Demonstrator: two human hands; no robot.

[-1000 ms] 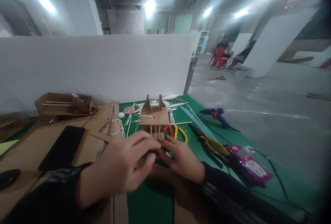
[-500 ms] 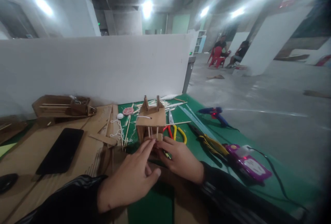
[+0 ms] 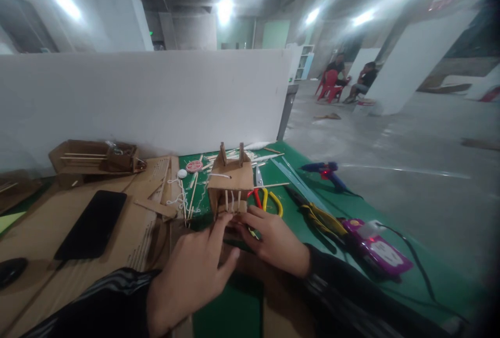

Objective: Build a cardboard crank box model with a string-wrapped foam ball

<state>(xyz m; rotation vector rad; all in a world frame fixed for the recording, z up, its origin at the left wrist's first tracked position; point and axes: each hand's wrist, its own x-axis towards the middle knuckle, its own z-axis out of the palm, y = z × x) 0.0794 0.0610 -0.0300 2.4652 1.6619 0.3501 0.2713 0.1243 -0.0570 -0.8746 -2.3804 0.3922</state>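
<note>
Cardbd box [image 3: 241, 177]: lower front partly hidden by L hand [image 3: 191, 275] + R hand [image 3: 279, 241]. Black obj [image 3: 11, 271], yellow sheet [image 3: 10, 222] cut by pic edge.

We see a brown cardboard box [image 3: 238, 180] upright over the green surface [image 3: 292, 229], its base hidden; two cardboard posts [image 3: 223, 154] rise from its top, where a white string [image 3: 221, 175] lies, and slim sticks [image 3: 226, 200] stand in its near opening.

Place: I'd call it a craft workshop
Tools: pliers [image 3: 318, 214], glue gun [image 3: 320, 167], beyond the right hand [image 3: 275, 240]
Stock: cardboard [image 3: 39, 223], left of the left hand [image 3: 191, 275]
Floor [image 3: 390, 142]: bare, grey
</note>
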